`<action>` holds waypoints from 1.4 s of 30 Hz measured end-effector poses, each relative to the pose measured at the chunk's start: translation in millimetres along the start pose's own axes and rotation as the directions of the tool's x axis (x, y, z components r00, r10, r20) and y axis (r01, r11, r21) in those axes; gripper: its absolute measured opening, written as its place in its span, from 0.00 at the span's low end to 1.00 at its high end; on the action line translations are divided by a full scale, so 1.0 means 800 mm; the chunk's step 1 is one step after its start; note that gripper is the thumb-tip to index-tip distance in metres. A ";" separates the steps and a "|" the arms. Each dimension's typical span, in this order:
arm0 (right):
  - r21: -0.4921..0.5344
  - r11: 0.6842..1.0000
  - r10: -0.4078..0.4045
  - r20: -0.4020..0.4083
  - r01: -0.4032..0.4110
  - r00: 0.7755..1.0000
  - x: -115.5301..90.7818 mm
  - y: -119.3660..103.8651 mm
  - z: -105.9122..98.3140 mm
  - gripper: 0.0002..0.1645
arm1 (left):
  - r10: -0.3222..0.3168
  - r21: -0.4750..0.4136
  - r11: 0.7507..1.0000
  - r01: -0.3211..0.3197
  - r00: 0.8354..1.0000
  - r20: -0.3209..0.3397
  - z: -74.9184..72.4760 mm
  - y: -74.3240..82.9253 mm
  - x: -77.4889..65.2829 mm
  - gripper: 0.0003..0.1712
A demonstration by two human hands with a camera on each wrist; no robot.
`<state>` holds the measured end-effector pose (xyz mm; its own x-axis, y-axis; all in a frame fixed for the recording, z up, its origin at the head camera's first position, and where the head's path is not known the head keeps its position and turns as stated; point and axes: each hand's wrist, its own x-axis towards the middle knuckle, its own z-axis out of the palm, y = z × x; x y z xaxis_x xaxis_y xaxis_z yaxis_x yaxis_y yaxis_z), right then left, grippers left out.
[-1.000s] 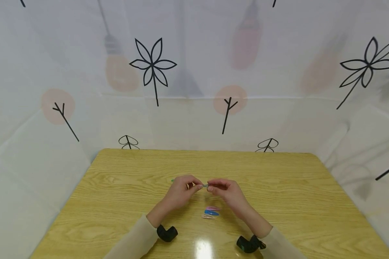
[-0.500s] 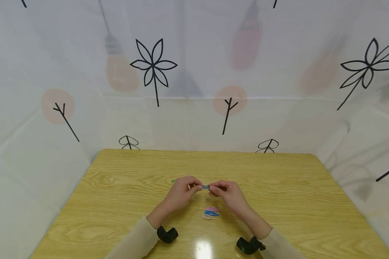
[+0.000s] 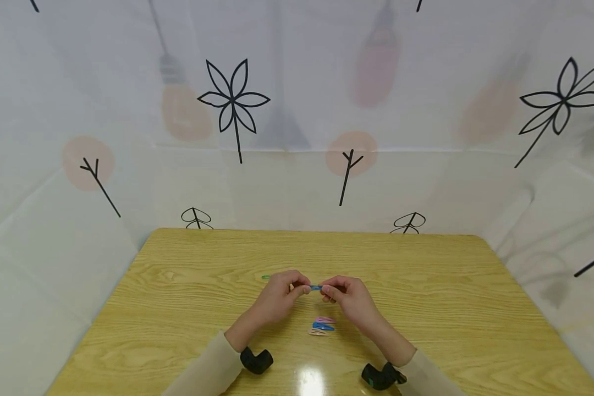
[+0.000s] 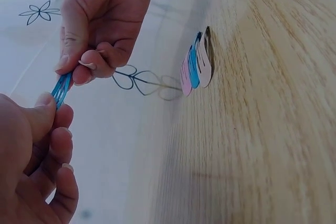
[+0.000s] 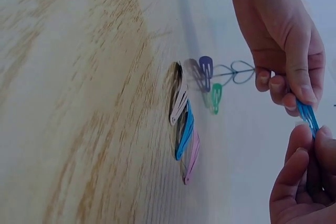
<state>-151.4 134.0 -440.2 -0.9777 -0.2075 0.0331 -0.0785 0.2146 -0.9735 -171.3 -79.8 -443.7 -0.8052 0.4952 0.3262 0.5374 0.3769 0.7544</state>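
A light blue snap hair clip (image 3: 315, 287) is stretched between my two hands above the middle of the table. My left hand (image 3: 278, 297) pinches one end between thumb and fingertips. The other end is pinched by my right hand (image 3: 350, 298). In the left wrist view the held clip (image 4: 61, 91) shows its slotted blue face, its ends hidden by fingertips. Below the hands, a pink hair clip (image 3: 324, 319), a blue hair clip (image 3: 323, 326) and a beige hair clip (image 3: 318, 332) lie side by side on the table.
A green hair clip (image 5: 216, 98) and a purple hair clip (image 5: 206, 67) lie beyond the row, near my left hand. The wooden table (image 3: 425, 286) ends at a white patterned cloth (image 3: 297, 187) hanging behind it. Black wrist devices (image 3: 256, 361) sit at both cuffs.
The held clip has turned from a thin, silvery edge to show its blue face. Both hands stay in nearly the same place and keep their pinch.
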 end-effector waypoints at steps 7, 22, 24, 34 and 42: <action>0.002 1.000 0.006 0.017 -0.006 1.000 -0.001 -0.002 0.001 0.11 | -0.002 0.006 1.000 0.002 1.000 0.009 0.000 0.003 -0.001 0.05; 0.028 1.000 -0.005 0.051 0.003 0.999 -0.001 0.002 -0.001 0.11 | 0.028 0.017 0.999 -0.028 1.000 0.005 0.000 0.003 -0.002 0.05; 0.022 1.000 -0.007 0.040 0.006 0.999 -0.001 0.003 -0.001 0.11 | 0.018 0.004 1.000 -0.018 1.000 0.003 0.000 0.003 -0.002 0.05; 0.016 1.000 0.020 -0.004 -0.020 1.000 -0.003 0.000 0.000 0.12 | 0.001 -0.019 1.000 0.000 1.000 0.006 0.000 0.000 -0.003 0.06; 0.011 0.997 0.071 -0.035 -0.071 0.997 -0.001 0.004 0.001 0.12 | -0.002 -0.036 0.999 0.002 1.000 -0.002 0.001 -0.001 -0.004 0.05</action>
<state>-150.7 134.2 -443.1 -0.9870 -0.1584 -0.0287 -0.0067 0.2185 -0.9758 -169.1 -80.9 -445.6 -0.8070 0.4928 0.3256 0.5261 0.3494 0.7753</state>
